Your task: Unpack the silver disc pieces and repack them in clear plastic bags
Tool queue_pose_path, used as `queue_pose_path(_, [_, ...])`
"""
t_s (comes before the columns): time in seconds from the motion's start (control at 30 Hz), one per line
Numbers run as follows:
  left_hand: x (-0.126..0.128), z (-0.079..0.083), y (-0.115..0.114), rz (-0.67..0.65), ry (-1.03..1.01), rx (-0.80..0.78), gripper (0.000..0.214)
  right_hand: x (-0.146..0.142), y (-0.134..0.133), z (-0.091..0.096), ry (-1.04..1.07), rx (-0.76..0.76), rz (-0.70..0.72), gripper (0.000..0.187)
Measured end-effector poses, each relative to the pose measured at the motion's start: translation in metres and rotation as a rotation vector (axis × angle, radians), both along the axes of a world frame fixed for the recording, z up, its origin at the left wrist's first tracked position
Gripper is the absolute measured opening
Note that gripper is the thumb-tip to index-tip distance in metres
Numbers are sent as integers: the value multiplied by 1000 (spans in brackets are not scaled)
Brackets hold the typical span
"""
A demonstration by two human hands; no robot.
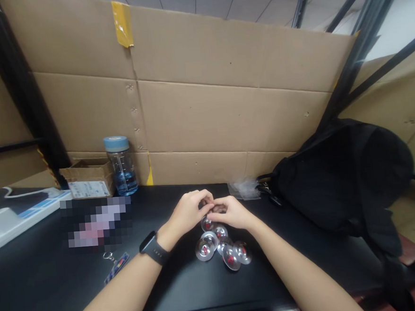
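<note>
The left hand point(191, 207) curls inward. Clear, round, plastic-looking discs with red centres point(204, 251) lie toward the black worktop's point(177, 285) near edge, probably light and slick, best taken by their rims. The right hand point(235, 213) curls too; what either grips, I can't tell.

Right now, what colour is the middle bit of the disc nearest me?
Red; the head view shows the shiny disc best.

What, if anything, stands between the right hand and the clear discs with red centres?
Nothing visible: the discs lie on the black tabletop, on the near side of the right hand and close to it.
</note>
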State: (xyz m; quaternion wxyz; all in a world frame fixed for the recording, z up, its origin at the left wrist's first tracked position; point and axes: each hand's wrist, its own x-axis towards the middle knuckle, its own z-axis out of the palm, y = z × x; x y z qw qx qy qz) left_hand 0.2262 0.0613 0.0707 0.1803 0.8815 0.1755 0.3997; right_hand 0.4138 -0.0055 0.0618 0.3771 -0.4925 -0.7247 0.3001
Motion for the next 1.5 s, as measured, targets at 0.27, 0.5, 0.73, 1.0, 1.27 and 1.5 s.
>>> queue_pose_path(0.27, [2, -2, -1, 22, -1, 46, 4, 5, -2, 6, -5, 2, 46, 42])
queue_pose_path(0.5, [-1, 4, -5, 100, -88, 20, 12, 20, 6, 8, 54, 140, -140, 39])
queue_pose_path(0.73, [-1, 5, -6, -25, -47, -34, 6, 18, 4, 7, 348, -26, -53, 53])
queue_pose_path(1.0, [6, -3, -8, -21, -74, -143, 8, 12, 2, 6, 333, -58, 29, 56])
queue_pose_path(1.27, [-36, 5, 46, 173, 58, -87, 14, 51, 3, 12, -105, 175, -214, 47])
queue_pose_path(1.5, [-67, -7, 80, 126, 326, -196, 22, 107, -3, 15, -390, -92, -205, 47])
